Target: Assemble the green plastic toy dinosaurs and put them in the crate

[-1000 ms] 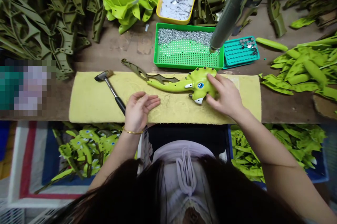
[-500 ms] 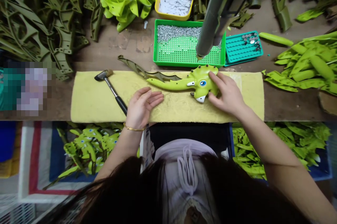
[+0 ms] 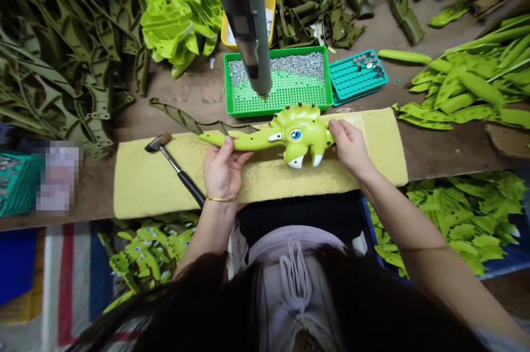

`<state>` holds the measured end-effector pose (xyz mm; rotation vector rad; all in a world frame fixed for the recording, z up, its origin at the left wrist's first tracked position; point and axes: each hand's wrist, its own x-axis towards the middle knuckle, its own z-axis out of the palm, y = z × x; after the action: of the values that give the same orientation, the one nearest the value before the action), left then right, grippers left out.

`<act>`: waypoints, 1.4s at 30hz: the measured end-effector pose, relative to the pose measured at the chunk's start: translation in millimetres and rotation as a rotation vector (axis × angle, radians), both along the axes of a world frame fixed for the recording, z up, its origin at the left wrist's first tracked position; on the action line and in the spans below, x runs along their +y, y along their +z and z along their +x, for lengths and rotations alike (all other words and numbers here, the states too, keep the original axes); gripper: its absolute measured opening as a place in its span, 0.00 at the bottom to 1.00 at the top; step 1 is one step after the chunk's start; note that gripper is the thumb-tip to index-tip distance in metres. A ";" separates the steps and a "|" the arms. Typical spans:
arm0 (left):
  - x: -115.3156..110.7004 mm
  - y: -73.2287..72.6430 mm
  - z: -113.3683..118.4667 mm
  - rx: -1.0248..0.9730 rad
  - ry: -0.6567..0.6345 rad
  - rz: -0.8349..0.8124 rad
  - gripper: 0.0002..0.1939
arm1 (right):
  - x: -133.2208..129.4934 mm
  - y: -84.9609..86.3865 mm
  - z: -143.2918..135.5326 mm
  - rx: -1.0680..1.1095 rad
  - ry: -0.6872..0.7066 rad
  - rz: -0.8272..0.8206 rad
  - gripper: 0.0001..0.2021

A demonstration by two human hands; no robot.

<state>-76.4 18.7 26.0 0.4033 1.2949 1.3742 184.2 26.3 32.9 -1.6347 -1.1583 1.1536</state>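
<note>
Both hands hold a lime-green plastic dinosaur-head toy [image 3: 304, 137] with a frilled crest, a blue eye and white horn tips. My left hand [image 3: 223, 172] grips its long narrow left end, thumb on top and fingers underneath. My right hand [image 3: 350, 145] pinches the short stub at its right end. Just behind the toy, a long olive curved plastic piece [image 3: 182, 116] lies across the back edge of the yellow cloth [image 3: 141, 175]. A hammer [image 3: 174, 167] with a black handle rests on the cloth, left of my left hand.
A grey powered screwdriver [image 3: 248, 26] hangs above a green tray [image 3: 277, 112] of small screws. Teal trays [image 3: 356, 79] with small discs stand to its right. Olive parts [image 3: 49, 54] and lime parts [image 3: 467, 87] are heaped around. Bins of lime parts [image 3: 459, 219] sit below the table edge.
My left hand has closed on the toy's long end. My right hand has shifted from the head to the right stub, now visible. The view has turned slightly.
</note>
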 end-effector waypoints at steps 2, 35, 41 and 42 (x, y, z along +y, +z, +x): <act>-3.1 -1.6 -7.6 0.063 -0.069 -0.018 0.17 | -0.3 -4.0 -3.2 0.062 -0.049 0.052 0.23; 23.8 35.4 -44.8 1.410 -0.738 1.118 0.25 | 23.7 80.3 -17.6 -0.758 0.561 0.819 0.16; 18.4 8.8 -90.4 1.556 -0.842 1.094 0.27 | 167.4 60.2 132.6 -0.870 -0.139 0.098 0.24; 17.5 8.3 -83.6 1.588 -0.817 1.094 0.27 | 188.3 50.7 152.1 -0.871 -0.166 0.049 0.26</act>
<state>-160.1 36.3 34.3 2.7960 0.9989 0.7256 336.4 214.6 83.6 -2.2204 -1.4988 0.2666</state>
